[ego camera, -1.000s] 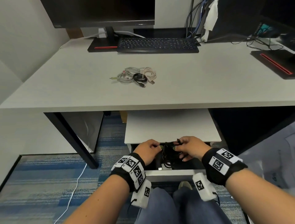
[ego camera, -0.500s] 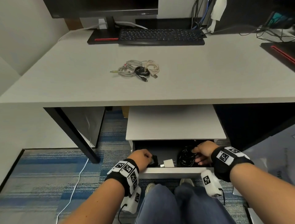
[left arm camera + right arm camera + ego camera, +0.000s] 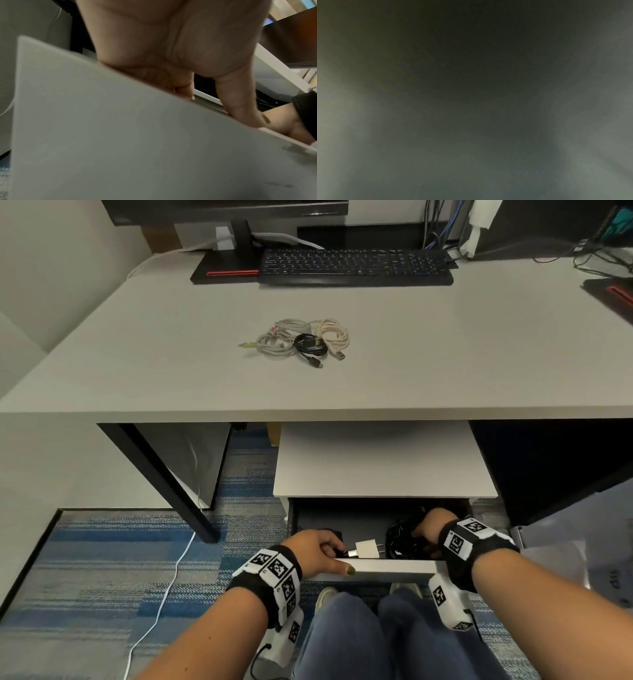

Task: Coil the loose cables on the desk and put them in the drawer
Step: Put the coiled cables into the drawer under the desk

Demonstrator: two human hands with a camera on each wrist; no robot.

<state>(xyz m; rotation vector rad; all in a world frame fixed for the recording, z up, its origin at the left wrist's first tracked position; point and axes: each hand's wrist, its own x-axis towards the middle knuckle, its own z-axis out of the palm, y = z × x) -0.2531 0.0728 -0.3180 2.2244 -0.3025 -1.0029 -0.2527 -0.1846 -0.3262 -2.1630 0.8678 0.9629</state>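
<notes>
Down at the open drawer (image 3: 376,568), my left hand (image 3: 317,553) grips the front panel, thumb on its top edge and fingers curled inside, close to a white charger plug (image 3: 366,549). My right hand (image 3: 430,530) is deep on the right side against the black coiled cable (image 3: 400,537); I cannot tell whether it is pinching the coil or only resting on it, since its fingers are hidden and the right wrist view is dark. On the desk (image 3: 445,364) far ahead lie the other cables (image 3: 301,342), pale ones and a small black one, bunched together and touching.

I judge the coil could spring loose once I let go and spill over the drawer front. A loop could snag my fingers as I withdraw. Pushing the drawer shut too early could pinch my left fingers or trap the plug.
</notes>
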